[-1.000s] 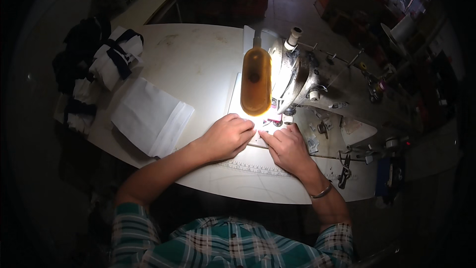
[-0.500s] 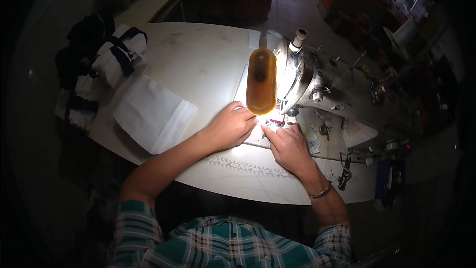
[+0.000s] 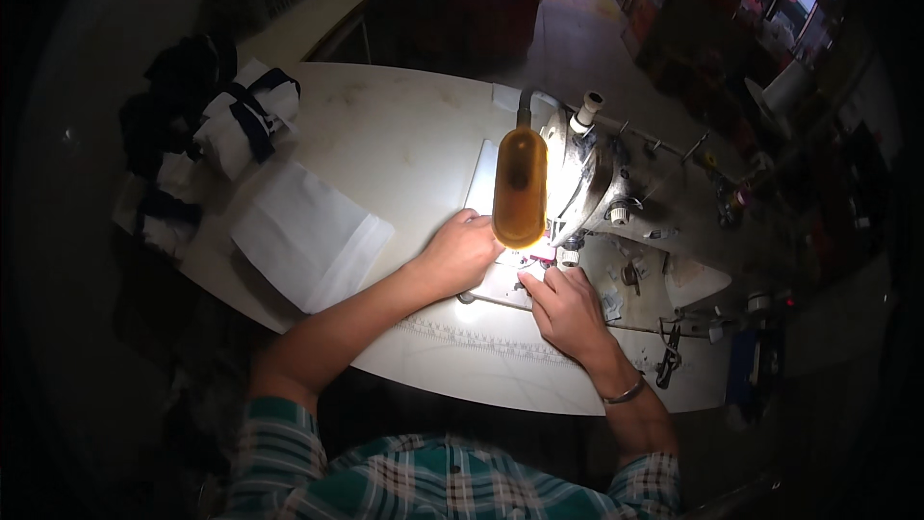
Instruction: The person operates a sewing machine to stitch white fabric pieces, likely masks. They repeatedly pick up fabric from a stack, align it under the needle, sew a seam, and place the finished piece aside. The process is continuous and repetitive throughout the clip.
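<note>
White tabletop with curved front edge (image 3: pixel 404 135); pale printed ruler scale (image 3: pixel 481 338) along that edge. White sewing machine with metal fittings (image 3: pixel 664 200), right half of surface. Amber, oblong, translucent lamp housing (image 3: pixel 520 195), above the machine's bed, lit beneath. Bare left hand (image 3: pixel 460 252), on the near side of the lamp, fingertips partly hidden behind it. Bare right hand (image 3: pixel 570 313), fingers bent, fingertips at the bed; silver-coloured metal bangle (image 3: pixel 626 393) on wrist. Flat white cloth piece (image 3: pixel 306 236), towards left edge. Heaped white-and-navy cloth bundles (image 3: pixel 229 140), along left edge. Dark, narrow tool (image 3: pixel 670 356), near front right corner.
</note>
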Motion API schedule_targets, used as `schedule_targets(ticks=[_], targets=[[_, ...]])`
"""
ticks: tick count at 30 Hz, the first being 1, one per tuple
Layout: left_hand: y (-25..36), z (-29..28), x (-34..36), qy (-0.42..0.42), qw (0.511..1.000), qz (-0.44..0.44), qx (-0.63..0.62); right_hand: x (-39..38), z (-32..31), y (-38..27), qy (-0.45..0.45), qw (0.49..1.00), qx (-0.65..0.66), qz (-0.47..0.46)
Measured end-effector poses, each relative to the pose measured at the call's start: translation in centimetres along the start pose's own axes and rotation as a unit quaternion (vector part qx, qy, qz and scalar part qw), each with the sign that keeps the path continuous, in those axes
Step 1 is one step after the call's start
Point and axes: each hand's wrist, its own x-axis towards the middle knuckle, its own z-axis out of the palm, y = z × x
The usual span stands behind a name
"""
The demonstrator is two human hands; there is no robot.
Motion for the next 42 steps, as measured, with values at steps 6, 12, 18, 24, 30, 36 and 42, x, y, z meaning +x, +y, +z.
schedule_targets(ticks=[6, 12, 18, 24, 30, 36, 42], targets=[[-0.3, 0.6, 0.4, -0.032, 0.998, -0.033, 0.039, 0.0, -0.2, 0.0, -0.003, 1.0, 0.01, -0.011], [-1.3, 2.8, 2.0, 0.059, 0.997, -0.057, 0.014, -0.7, -0.4, 0.2, -0.007, 1.0, 0.003, -0.01], [-9.5, 12.3, 2.1, 0.135, 0.868, -0.151, -0.454, 0.5, 0.0, 0.0, -0.02, 0.999, 0.007, -0.029], [-9.6, 9.8, 5.1, -0.018, 0.922, -0.221, -0.316, 0.2, -0.7, 0.0, -0.021, 0.999, 0.014, -0.024], [-2.3, -2.2, 1.6, -0.067, 0.986, -0.129, 0.087, -0.4, -0.8, 0.4, -0.023, 0.999, 0.027, -0.012], [-8.5, -11.7, -11.6, 0.093, 0.948, -0.248, 0.177, -0.2, -1.2, -0.3, -0.028, 0.999, 0.036, 0.017], [-12.6, -17.0, -18.7, 0.157, 0.863, -0.476, 0.061, 0.3, -1.0, -0.7, -0.014, 0.999, 0.043, 0.025]])
